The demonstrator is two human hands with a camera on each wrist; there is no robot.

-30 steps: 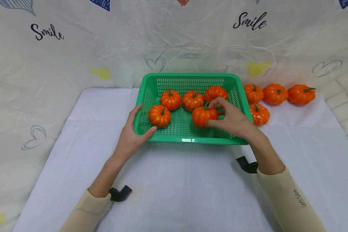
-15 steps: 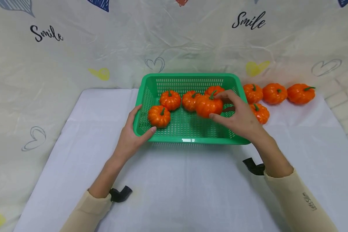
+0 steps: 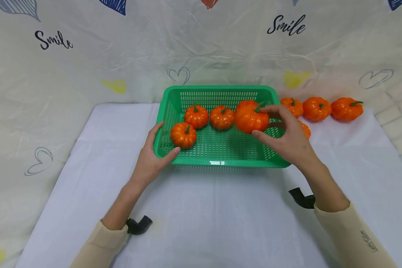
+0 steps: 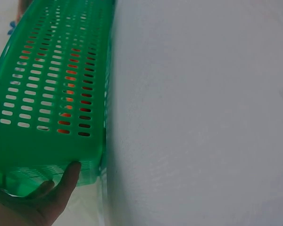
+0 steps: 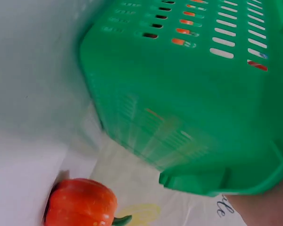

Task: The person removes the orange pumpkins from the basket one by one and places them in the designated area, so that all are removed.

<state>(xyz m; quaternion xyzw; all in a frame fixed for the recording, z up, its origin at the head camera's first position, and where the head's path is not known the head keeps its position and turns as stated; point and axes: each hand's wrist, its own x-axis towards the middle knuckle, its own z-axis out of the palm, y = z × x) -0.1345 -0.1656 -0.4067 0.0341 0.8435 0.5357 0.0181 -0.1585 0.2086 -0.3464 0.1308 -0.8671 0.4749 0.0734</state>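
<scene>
in the head view we see the right hand [image 3: 289, 137], right of centre, pinching an orange pumpkin [image 3: 250, 120] between thumb and fingers over the right part of a green basket [image 3: 221, 163] in mid-frame. the left hand [image 3: 149, 160], left of centre, grips the green basket's lower left corner, thumb over the rim and fingers along the outer left side. inside it we count four more pumpkins [image 3: 183, 135]; the rightmost is partly covered by the held one, and we cannot tell whether those two touch. at the upper right of the frame four loose pumpkins [image 3: 316, 108] lie beside the basket on a white tablecloth [image 3: 201, 223], the lowest partly hidden behind the right hand. a printed backdrop [image 3: 137, 56] spans the top. in the left wrist view we find the left hand at lower left, against the basket's end, with orange showing through the slots above. in the right wrist view the basket fills the upper right, one loose pumpkin lies at lower left, and we cannot tell the right hand's grip from there.
</scene>
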